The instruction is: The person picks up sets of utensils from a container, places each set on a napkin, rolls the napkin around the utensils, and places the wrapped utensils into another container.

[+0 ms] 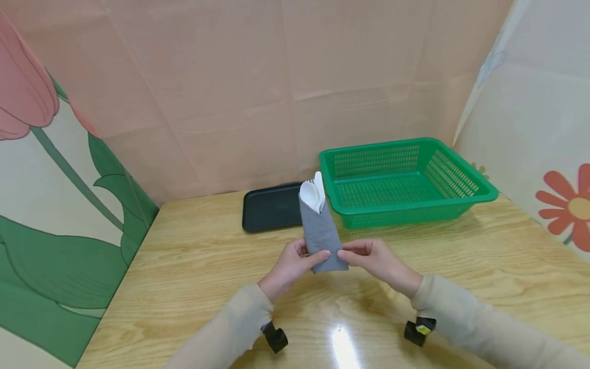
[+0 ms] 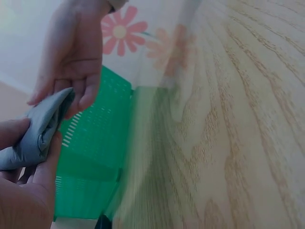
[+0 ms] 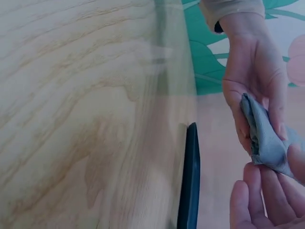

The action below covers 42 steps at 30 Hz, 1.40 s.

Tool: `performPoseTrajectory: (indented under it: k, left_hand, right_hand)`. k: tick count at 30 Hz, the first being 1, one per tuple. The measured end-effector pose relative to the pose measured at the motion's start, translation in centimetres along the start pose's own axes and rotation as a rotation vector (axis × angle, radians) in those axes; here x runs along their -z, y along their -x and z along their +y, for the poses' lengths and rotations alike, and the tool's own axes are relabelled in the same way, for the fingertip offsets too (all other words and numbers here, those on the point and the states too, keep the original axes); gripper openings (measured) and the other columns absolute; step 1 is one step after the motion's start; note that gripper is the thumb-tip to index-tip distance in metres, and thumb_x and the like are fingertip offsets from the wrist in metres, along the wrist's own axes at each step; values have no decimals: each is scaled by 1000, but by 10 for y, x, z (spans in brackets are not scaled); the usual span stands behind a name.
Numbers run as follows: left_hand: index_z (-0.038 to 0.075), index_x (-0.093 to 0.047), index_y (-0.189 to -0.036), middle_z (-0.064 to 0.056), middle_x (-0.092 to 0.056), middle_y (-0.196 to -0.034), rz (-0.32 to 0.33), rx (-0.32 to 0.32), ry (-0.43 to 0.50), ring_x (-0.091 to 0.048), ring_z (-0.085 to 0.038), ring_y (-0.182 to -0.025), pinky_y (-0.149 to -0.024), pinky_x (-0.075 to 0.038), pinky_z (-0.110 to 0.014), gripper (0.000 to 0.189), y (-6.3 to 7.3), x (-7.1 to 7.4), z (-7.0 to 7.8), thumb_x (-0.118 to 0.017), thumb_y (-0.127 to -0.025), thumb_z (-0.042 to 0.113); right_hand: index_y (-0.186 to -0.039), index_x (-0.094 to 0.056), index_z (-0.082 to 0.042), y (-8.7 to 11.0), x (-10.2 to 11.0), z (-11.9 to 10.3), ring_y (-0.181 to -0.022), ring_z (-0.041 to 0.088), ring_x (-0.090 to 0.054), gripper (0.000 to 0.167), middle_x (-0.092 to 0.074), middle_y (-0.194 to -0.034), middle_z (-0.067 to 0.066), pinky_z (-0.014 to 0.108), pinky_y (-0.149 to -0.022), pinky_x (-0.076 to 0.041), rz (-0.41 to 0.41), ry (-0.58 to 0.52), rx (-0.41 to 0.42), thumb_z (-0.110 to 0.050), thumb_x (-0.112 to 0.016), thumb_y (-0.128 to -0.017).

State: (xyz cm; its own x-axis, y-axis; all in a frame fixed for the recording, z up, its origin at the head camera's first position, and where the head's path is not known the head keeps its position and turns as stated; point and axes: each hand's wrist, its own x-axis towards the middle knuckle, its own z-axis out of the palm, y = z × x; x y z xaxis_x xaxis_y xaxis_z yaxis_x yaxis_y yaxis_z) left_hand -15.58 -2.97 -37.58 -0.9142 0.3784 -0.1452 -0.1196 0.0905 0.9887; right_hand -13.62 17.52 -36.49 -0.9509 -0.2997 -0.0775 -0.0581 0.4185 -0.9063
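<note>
A folded grey napkin (image 1: 321, 236) is held up above the table, its top leaning slightly left. Out of its upper end stick a white spoon (image 1: 309, 195), a white fork and a white knife (image 1: 319, 184). My left hand (image 1: 295, 264) pinches the napkin's lower left edge, thumb in front and fingers behind. On the lower right edge, my right hand (image 1: 380, 261) pinches it the same way. Both wrist views show the napkin's folded bottom end between the two hands; the cutlery is hidden there.
A green plastic basket (image 1: 415, 210) with slotted walls stands at the back right of the wooden table (image 1: 193, 266). Left of it lies a black tray (image 1: 269, 209), partly behind the napkin. Printed sheets hang behind and at both sides.
</note>
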Motion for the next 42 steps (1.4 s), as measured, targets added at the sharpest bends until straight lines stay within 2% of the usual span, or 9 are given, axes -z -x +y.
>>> performPoseTrajectory:
  k: [4, 11, 19, 29, 35, 38, 42]
  left_hand:
    - [1, -56, -122, -16, -63, -119, -5, -11, -11, -61, -6, -93, -83, -51, -25, 38, 0, -2, -2, -62, -90, 20]
    - [0, -57, -121, -17, -63, -118, -4, -11, -5, -61, -6, -90, -81, -51, -24, 37, 0, -4, -3, -63, -89, 17]
    - [1, -57, -121, -16, -64, -117, -11, -10, 1, -61, -5, -88, -78, -50, -22, 37, 0, -3, -3, -63, -89, 18]
    - [4, -60, -118, -12, -66, -115, -19, 3, -34, -61, -8, -93, -80, -50, -25, 34, -1, -5, -6, -64, -88, 20]
    - [5, -59, -120, -12, -65, -117, -19, 4, -26, -62, -9, -94, -82, -51, -26, 35, -1, -5, -6, -63, -89, 22]
    - [6, -59, -120, -12, -65, -117, -12, 11, -35, -62, -10, -95, -83, -51, -27, 36, -1, -6, -6, -64, -89, 22]
    - [5, -60, -119, -12, -66, -115, -9, 10, -59, -63, -10, -95, -82, -51, -26, 36, -1, -8, -7, -65, -88, 22]
  right_hand:
    - [-113, -65, 1, -2, 0, -1, -90, 15, -67, 41, -71, -103, 14, 43, -89, -50, 32, -2, -13, -32, -62, -89]
    - [-109, -65, 7, -2, 1, 1, -86, 8, -67, 39, -70, -102, 18, 36, -84, -54, 10, -67, 3, -27, -63, -89]
    - [-123, -56, 5, -3, 3, -2, -99, 22, -66, 52, -63, -116, 22, 41, -87, -53, -23, -115, -32, -33, -63, -88]
    - [-114, -62, 7, -4, 3, -6, -90, 15, -67, 42, -67, -108, 18, 38, -84, -54, 11, -126, -37, -27, -63, -89]
    - [-120, -59, 4, -5, 3, -9, -95, 18, -66, 49, -64, -115, 19, 39, -85, -54, 3, -111, -53, -33, -63, -88]
    - [-124, -56, 3, -6, 4, -10, -99, 19, -65, 52, -62, -119, 20, 38, -84, -54, 7, -103, -35, -35, -61, -89]
    - [-121, -57, 5, -7, 4, -12, -95, 16, -65, 49, -65, -114, 20, 34, -81, -55, 32, -98, -11, -32, -60, -91]
